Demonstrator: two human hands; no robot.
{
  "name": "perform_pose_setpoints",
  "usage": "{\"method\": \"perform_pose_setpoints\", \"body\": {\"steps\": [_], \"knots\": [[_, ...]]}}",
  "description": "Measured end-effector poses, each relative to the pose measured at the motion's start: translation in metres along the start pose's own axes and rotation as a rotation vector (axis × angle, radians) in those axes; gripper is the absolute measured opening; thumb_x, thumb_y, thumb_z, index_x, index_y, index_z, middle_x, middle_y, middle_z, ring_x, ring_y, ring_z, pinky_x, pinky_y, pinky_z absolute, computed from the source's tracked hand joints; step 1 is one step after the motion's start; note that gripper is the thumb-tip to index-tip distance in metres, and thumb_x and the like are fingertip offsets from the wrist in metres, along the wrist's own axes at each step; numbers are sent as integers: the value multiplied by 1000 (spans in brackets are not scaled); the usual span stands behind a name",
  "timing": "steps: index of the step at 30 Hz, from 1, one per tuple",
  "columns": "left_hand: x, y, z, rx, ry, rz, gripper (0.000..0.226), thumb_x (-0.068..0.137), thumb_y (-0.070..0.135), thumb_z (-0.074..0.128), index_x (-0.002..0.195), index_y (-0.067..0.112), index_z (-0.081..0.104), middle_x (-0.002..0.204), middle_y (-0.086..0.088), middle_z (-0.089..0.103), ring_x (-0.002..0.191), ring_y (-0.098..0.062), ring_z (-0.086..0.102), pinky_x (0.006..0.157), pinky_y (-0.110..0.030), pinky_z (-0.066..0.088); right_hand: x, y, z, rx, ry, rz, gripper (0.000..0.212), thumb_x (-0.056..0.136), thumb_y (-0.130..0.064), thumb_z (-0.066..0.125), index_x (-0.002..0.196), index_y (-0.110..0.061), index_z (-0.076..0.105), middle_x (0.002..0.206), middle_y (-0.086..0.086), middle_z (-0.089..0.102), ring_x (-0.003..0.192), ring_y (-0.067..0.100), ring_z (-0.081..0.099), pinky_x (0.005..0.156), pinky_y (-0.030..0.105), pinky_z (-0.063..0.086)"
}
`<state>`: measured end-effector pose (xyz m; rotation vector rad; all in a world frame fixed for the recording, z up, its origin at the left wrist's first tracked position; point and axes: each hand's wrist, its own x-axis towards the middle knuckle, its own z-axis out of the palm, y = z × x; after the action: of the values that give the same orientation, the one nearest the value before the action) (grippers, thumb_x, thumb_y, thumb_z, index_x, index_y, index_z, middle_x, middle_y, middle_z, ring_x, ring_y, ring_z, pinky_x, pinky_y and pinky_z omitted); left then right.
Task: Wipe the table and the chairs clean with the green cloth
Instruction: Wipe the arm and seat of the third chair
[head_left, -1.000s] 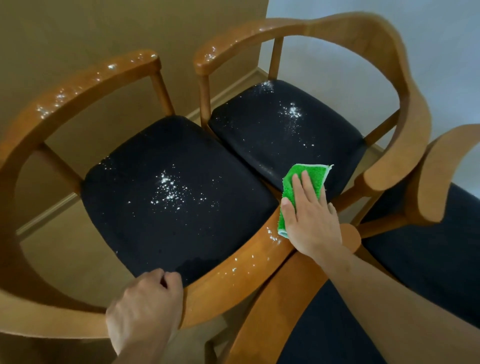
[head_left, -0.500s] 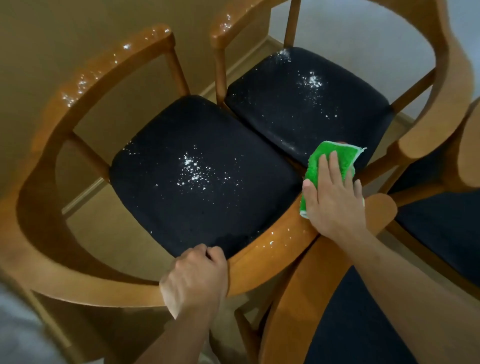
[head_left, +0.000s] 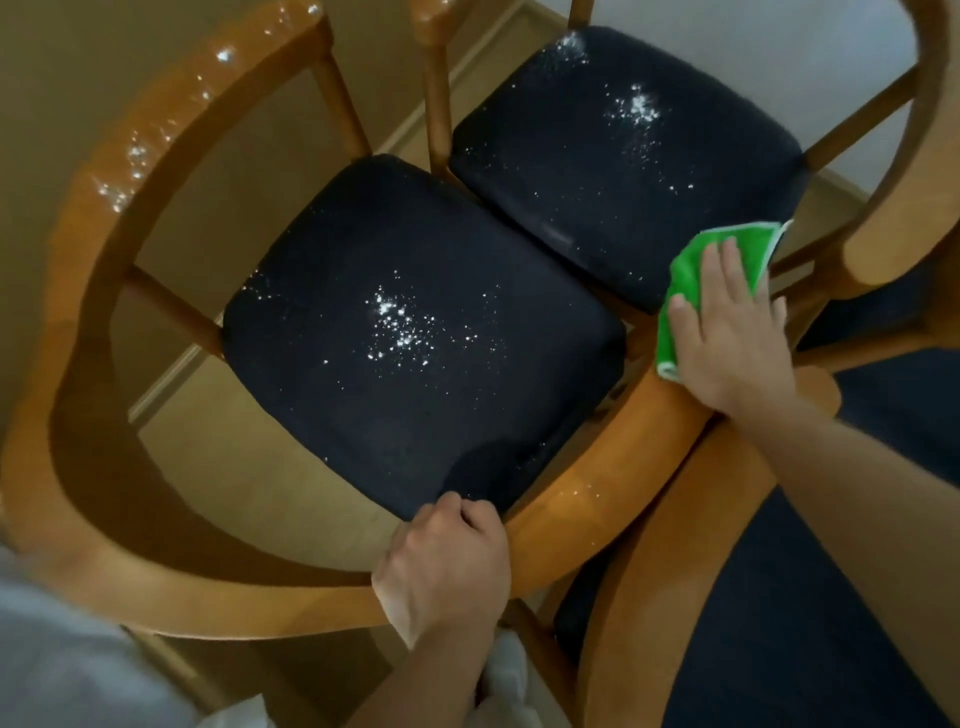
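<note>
We look down on two wooden armchairs standing side by side on a tan floor (head_left: 223, 457). The near chair (head_left: 156, 197) is the largest thing before us, its curved rail sweeping round a dark seat cushion (head_left: 415, 332). The far chair (head_left: 924, 130) stands just beyond it, with its own dark cushion (head_left: 623, 150) nearly touching the first. A third chair (head_left: 665, 571) crowds in at the lower right, showing a wooden arm and dark upholstery.

Our right hand (head_left: 737, 338) lies flat, fingers spread, pressing the green cloth (head_left: 691, 280) down at the end of the near chair's arm, by the front corner of the far cushion. The cloth is folded, a white edge showing along its side, and it reaches past our fingertips. Our left hand (head_left: 447, 566) has its grip wrapped tightly over the near chair's rail at the front edge of the seat.

White powder (head_left: 400, 325) is scattered in the middle of the near cushion, and a second patch (head_left: 636, 109) lies on the far one. Smaller specks (head_left: 135, 156) glint along the near chair's upper rail, and a few dot the rail between our hands.
</note>
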<state>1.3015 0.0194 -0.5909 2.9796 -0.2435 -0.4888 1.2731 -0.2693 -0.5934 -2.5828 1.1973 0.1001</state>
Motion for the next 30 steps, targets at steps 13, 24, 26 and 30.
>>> {"method": "perform_pose_setpoints", "body": {"steps": [13,24,26,30], "knots": [[-1,-1,1,-22,15,-6,40,90,41,27,59,28,48,49,12,42,44,-3,41,48,-19,36,-85,-51,15,-91,-90,-86,65,100,-51,6,154,-15,10,162,8,0,147,32,3,117,48,-3],[-1,-1,-7,-127,23,-14,52,98,42,14,67,26,54,58,7,54,55,-12,53,55,-28,39,-166,-97,33,-28,-208,-424,49,99,-40,21,116,-21,64,117,0,65,122,24,50,113,46,16],[-3,-6,-11,-281,-6,35,50,99,40,18,73,26,59,64,7,59,60,-10,56,59,-28,42,-137,-81,28,-77,-164,-406,53,100,-42,19,115,-17,64,119,4,64,120,27,51,114,48,19],[-5,-35,-31,-770,-47,59,40,101,28,31,76,25,62,68,10,62,69,1,58,64,-19,43,-106,-75,30,-93,-43,-194,58,97,-43,18,131,-17,56,148,5,44,141,32,26,117,49,5]]}}
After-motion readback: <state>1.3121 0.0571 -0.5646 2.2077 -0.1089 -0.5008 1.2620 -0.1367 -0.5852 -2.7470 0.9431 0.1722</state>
